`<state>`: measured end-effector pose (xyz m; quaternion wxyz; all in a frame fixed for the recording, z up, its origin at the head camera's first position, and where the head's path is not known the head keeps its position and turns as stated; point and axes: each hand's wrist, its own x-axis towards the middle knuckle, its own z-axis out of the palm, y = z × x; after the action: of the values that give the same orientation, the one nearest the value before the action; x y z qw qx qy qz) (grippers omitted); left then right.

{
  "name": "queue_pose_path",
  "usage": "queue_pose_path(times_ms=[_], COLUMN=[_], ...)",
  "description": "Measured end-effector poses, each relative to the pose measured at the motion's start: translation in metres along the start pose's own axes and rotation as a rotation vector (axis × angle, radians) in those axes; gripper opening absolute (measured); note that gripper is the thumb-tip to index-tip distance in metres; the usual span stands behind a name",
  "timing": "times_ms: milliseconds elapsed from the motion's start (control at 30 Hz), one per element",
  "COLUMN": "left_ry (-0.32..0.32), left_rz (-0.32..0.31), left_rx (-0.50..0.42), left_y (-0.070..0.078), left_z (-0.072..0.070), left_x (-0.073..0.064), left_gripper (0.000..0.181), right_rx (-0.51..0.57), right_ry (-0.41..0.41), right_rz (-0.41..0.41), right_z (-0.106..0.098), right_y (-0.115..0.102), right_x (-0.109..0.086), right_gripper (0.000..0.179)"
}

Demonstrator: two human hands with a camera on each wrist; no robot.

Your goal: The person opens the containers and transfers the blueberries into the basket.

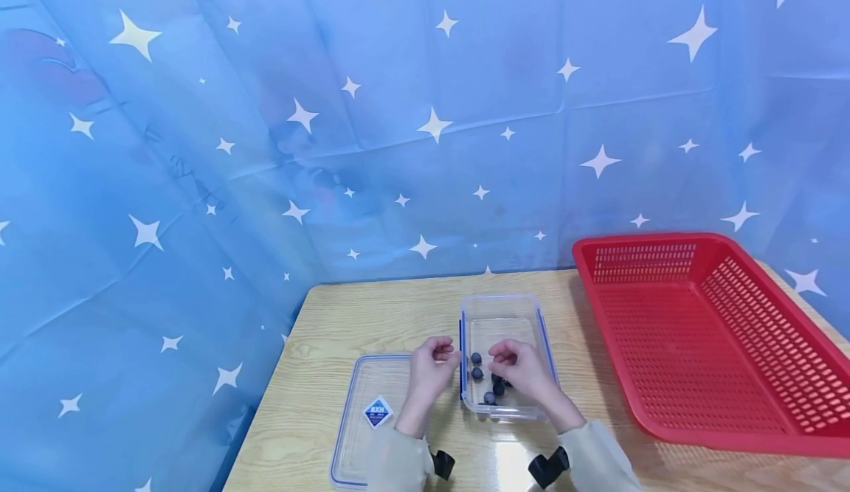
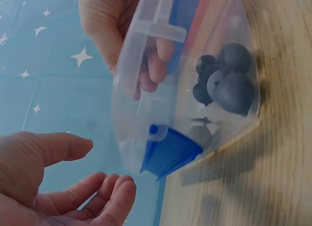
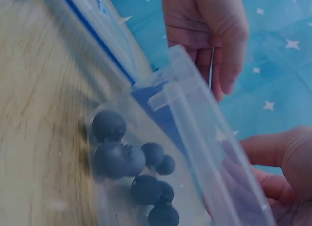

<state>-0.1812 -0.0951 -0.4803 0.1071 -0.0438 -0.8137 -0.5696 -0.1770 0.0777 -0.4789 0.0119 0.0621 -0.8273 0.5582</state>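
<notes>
A clear plastic food container (image 1: 505, 324) with blue side clips stands on the table, several blueberries (image 1: 477, 373) lying on its floor, mostly at the near end. Beside its left wall is my left hand (image 1: 430, 374), thumb and fingers apart with nothing between them. My right hand (image 1: 524, 372) hovers over the container's near right part and hides some berries. In the right wrist view, the thumb and fingers of that right hand (image 3: 292, 172) are spread apart, partly seen through the clear wall, and no berry shows between them.
A clear lid (image 1: 352, 433) with a blue seal and a blue-white sticker (image 1: 378, 411) lies left of the container, partly under my left forearm. On the right sits a large red plastic basket (image 1: 671, 337). Behind the wooden table (image 1: 319, 322) hangs a blue star-patterned cloth (image 1: 392, 160).
</notes>
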Motion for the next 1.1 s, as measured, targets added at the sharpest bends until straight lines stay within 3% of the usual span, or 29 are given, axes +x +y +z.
queue_pose_path(times_ms=[133,400,800,1100], left_ry=[-0.026,-0.07,-0.061,-0.065], left_rz=[-0.06,-0.107,-0.086,-0.073], left_rx=[0.014,0.031,0.048,0.051], left_y=[-0.001,-0.003,-0.005,-0.007], left_z=[0.006,0.013,0.018,0.018], left_x=[0.002,0.003,0.0,0.0], left_gripper=[0.031,0.036,0.031,0.03], right_rx=[-0.027,-0.123,-0.358,-0.455], right_ry=[0.029,0.008,-0.087,-0.135], right_rz=[-0.003,0.033,0.065,0.1], right_z=[0.0,-0.002,-0.002,0.0], right_y=[0.004,0.009,0.009,0.015], right_x=[0.001,0.003,0.004,0.007], right_gripper=[0.017,0.023,0.033,0.027])
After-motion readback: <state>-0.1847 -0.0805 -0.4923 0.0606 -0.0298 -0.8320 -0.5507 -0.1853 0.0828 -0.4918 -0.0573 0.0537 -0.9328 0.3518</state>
